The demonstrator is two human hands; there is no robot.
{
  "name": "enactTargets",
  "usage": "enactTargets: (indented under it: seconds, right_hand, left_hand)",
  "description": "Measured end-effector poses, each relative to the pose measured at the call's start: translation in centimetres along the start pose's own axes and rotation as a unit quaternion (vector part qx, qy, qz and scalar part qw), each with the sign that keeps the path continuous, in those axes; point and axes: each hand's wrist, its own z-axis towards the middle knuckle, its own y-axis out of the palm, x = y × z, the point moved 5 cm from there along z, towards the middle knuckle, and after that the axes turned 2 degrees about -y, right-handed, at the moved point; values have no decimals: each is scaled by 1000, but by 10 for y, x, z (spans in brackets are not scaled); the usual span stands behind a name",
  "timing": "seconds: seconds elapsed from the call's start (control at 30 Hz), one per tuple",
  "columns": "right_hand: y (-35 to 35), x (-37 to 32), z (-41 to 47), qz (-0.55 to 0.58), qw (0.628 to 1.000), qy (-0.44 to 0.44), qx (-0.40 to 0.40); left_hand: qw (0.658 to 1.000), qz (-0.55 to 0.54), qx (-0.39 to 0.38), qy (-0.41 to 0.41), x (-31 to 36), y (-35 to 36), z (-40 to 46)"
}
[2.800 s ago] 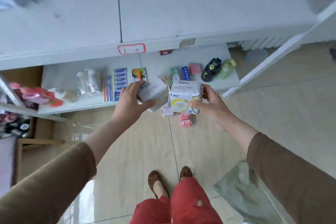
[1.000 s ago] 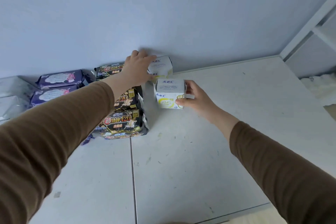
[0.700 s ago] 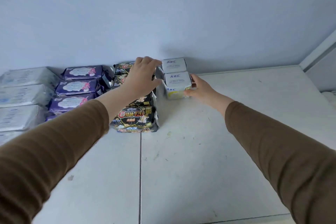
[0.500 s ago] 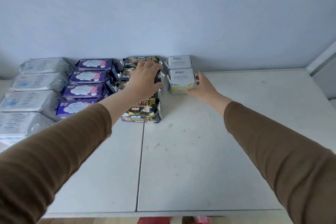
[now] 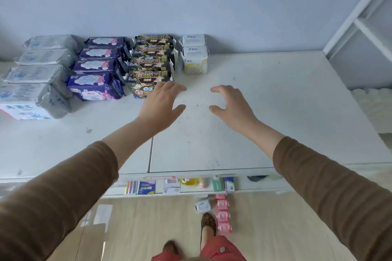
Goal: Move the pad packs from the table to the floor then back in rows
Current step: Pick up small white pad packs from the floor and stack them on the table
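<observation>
On the white table (image 5: 265, 112), pad packs stand in rows against the wall: grey packs (image 5: 40, 74) at the left, purple packs (image 5: 95, 68), black packs (image 5: 151, 59), and two white ABC packs (image 5: 195, 59) at the right. My left hand (image 5: 162, 105) and my right hand (image 5: 232, 105) hover over the table in front of the rows, fingers relaxed and holding nothing. On the floor below lie a white pack (image 5: 203, 206) and a line of pink packs (image 5: 223, 215).
A lower shelf (image 5: 244, 185) under the tabletop holds small boxes and bottles. A white shelf frame (image 5: 360, 21) rises at the right, with white fluffy material (image 5: 375, 108) beside the table. My feet stand on the tan floor (image 5: 137, 229).
Both hands let go of the two white ABC packs, which now stand at the back right of the rows. The hands have drawn back toward me, empty.
</observation>
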Motion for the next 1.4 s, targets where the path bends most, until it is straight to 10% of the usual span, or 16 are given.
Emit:
enactTargets:
  seconds: [0.4, 0.77, 1.4]
  right_hand:
    - [68, -15, -245, 0, 994, -4, 106]
    - [217, 102, -409, 40, 974, 223, -24]
    - [587, 409, -338, 107, 963, 226, -104]
  left_hand:
    - [994, -95, -20, 44, 49, 44, -232]
    - [958, -133, -240, -86, 38, 227, -408]
    - [921, -100, -268, -264, -103, 671, -405]
